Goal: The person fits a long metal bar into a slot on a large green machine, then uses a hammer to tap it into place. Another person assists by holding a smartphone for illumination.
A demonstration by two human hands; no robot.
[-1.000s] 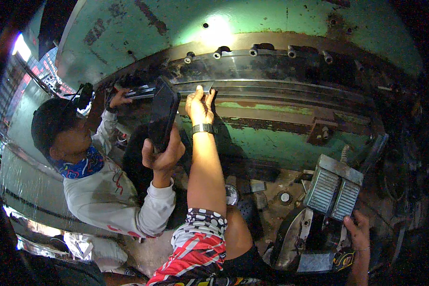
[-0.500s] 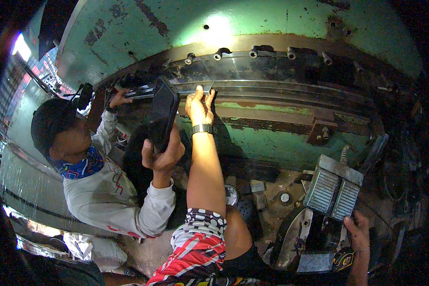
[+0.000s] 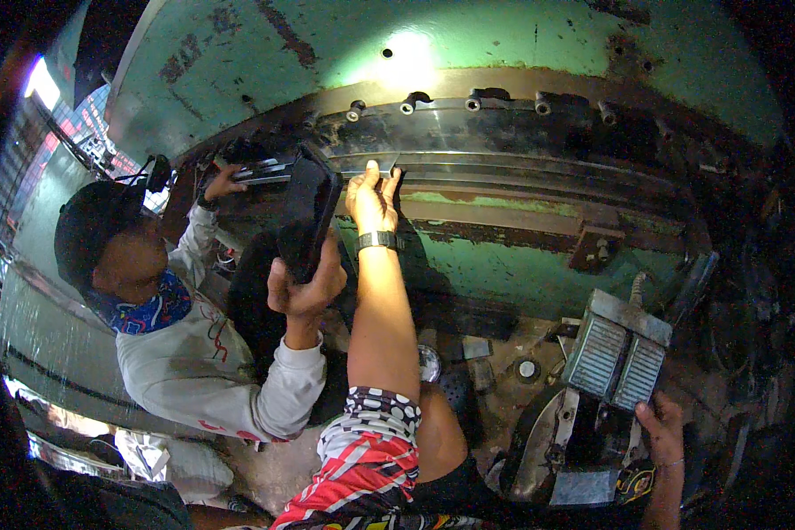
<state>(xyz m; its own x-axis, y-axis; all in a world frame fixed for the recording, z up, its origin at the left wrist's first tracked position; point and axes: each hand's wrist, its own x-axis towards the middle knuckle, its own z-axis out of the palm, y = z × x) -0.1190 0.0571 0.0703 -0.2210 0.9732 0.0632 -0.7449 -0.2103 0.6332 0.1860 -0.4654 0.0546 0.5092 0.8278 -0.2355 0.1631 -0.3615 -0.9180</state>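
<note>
My left hand (image 3: 373, 205), with a dark watch on the wrist, pinches the edge of a thin metal strip (image 3: 353, 168). The strip lies along the long die of a green bending press (image 3: 503, 256); how deep it sits there I cannot tell. At lower right, my right hand (image 3: 664, 426) has its thumb at the near corner of a ribbed metal double foot pedal (image 3: 613, 358), its fingers curled partly out of sight. Left of me, a co-worker's hand (image 3: 225, 181) holds the strip's far left part, and their other hand (image 3: 311, 287) holds up a black phone (image 3: 309, 212).
The co-worker in a white sweatshirt (image 3: 212, 380) and black cap crouches close on the left. Clamp bolts (image 3: 474, 103) line the press's upper beam. Below the pedal stands a worn metal frame (image 3: 549, 433). A small round object (image 3: 527, 369) lies on the dirty floor.
The co-worker's phone has shifted slightly right and turned a little. My hands keep nearly the same places, with the strip still pinched in the left. The view has moved very slightly.
</note>
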